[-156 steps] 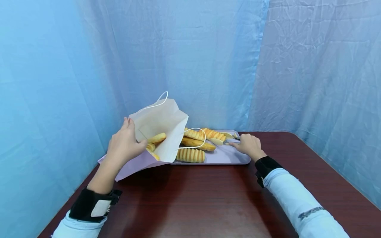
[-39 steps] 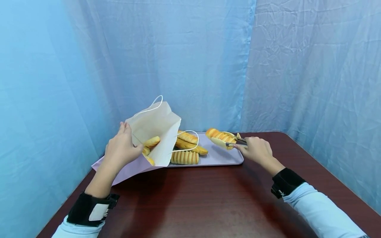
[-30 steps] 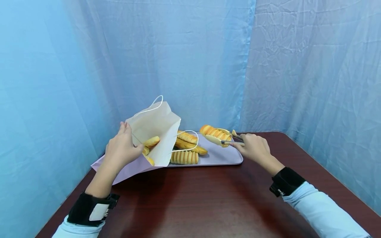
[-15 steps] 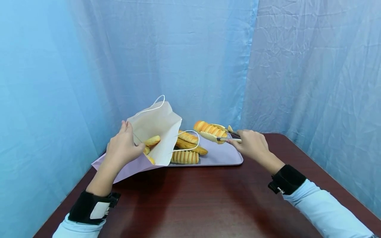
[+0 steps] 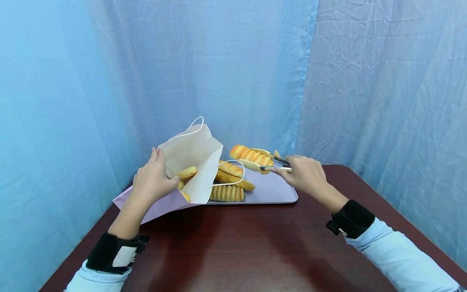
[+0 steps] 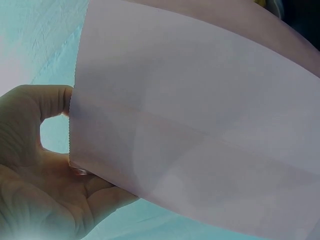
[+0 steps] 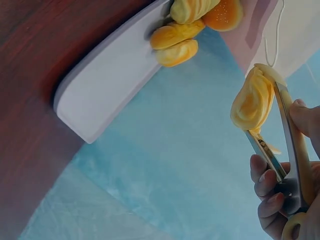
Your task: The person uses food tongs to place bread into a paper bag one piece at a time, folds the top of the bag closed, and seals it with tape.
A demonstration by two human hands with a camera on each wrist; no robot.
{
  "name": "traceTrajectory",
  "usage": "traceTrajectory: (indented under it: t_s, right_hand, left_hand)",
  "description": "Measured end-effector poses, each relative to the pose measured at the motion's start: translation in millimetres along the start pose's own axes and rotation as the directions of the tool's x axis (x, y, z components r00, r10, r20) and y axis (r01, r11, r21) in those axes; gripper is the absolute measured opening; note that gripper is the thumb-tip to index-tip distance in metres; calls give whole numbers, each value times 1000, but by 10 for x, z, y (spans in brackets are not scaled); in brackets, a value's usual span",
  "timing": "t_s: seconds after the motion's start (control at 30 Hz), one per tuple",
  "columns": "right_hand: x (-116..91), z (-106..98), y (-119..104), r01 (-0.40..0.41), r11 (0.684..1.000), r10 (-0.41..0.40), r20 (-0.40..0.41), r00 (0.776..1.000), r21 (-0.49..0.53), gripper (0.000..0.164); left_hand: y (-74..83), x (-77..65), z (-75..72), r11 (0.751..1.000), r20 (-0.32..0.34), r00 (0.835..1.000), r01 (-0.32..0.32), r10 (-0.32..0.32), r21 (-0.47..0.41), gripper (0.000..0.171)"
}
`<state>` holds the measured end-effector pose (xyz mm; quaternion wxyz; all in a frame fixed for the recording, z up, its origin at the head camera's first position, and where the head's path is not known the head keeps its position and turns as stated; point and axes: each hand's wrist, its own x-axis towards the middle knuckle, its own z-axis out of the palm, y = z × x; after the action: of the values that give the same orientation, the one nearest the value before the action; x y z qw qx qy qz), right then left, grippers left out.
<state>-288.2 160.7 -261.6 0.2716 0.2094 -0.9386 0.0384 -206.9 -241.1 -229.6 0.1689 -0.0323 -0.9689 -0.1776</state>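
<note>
My left hand grips the near-left edge of a paper bag, lilac outside and white inside, which leans with its mouth facing right. Bread pieces lie inside it. In the left wrist view, the bag's side hides most of the fingers. My right hand holds food tongs, their tips closed around a ridged bread roll. That roll hangs above the tray, a little right of the bag's mouth.
A lilac tray stands behind, partly covered by the bag. On its left part lie a ridged roll, a long loaf and another roll. A sesame bun shows in the right wrist view. Blue curtains surround the table.
Earlier the tongs were at the ridged roll on the tray. They have lifted it, and my right hand has carried it left and up toward the bag. My left hand keeps its hold.
</note>
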Motion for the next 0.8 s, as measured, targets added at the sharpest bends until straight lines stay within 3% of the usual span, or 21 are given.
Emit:
traceTrajectory:
  t_s: [0.6, 0.8]
  right_hand:
    - [52, -90, -163, 32, 999, -33, 26, 999, 17, 58]
    - [63, -105, -205, 51, 999, -51, -2, 999, 15, 57]
  left_hand:
    - [9, 4, -8, 1000, 13, 1000, 2, -2, -10, 92]
    - [10, 5, -7, 1000, 3, 1000, 0, 0, -13, 92]
